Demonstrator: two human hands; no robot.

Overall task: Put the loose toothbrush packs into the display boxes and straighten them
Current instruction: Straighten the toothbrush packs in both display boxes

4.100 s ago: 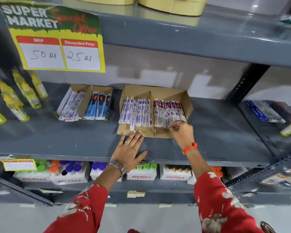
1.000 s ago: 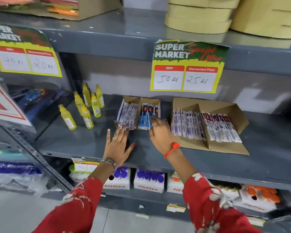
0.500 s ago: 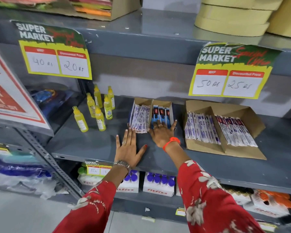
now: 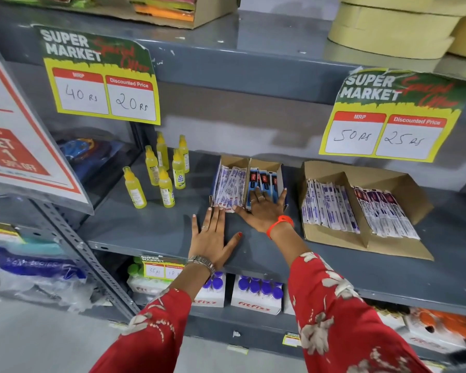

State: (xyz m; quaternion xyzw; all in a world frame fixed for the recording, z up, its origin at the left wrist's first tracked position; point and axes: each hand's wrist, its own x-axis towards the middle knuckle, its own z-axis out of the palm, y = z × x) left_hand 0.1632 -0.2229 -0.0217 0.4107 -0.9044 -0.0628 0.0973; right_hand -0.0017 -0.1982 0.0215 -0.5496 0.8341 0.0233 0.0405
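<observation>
While our left hand [image 4: 213,235] lies flat, fingers spread, near the shelf's [image 4: 145,227] front edge, our right hand [image 4: 264,210] presses spread fingers on the blue toothbrush packs [image 4: 264,180].

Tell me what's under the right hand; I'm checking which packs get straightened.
The right hand lies flat over the near ends of the blue toothbrush packs in the small display box. Their lower ends are hidden beneath it.

One head-worn wide-angle view looks forward and down from close in front of a grey shelf [image 4: 151,232]. Both arms reach in from the bottom edge toward the shelf's middle tier. The tier above runs across the top of the frame; floor [image 4: 38,343] shows at lower left. Edges bend.
</observation>
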